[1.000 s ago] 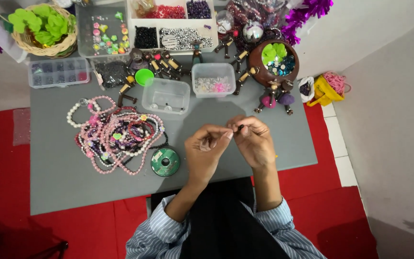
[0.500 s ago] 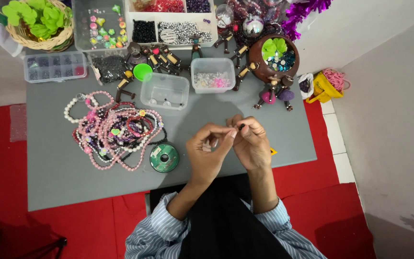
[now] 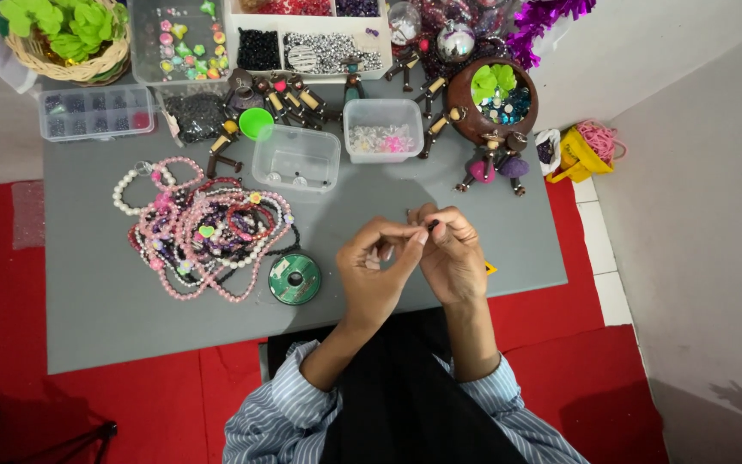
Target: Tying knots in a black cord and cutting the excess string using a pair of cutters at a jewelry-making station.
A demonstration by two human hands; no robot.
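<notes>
My left hand (image 3: 377, 268) and my right hand (image 3: 451, 253) meet above the near middle of the grey table (image 3: 96, 318). Their fingertips pinch together around a small dark bead (image 3: 432, 224); whether a thread runs between them is too fine to see. A dark green spool of cord (image 3: 294, 279) lies just left of my left hand. Further left is a heap of pink, white and purple bead bracelets (image 3: 203, 228).
Two clear plastic tubs (image 3: 296, 160) (image 3: 383, 130) stand beyond my hands. Compartment boxes of beads (image 3: 302, 39) line the far edge, with a brown bowl (image 3: 491, 103), small wooden figures (image 3: 289, 96), a green cap (image 3: 256, 122) and a wicker basket (image 3: 70, 39). Red floor mat surrounds the table.
The hands stay pinched together in about the same place; the fingers shift slightly. The view has tilted a little, so the table items sit higher in the frame.
</notes>
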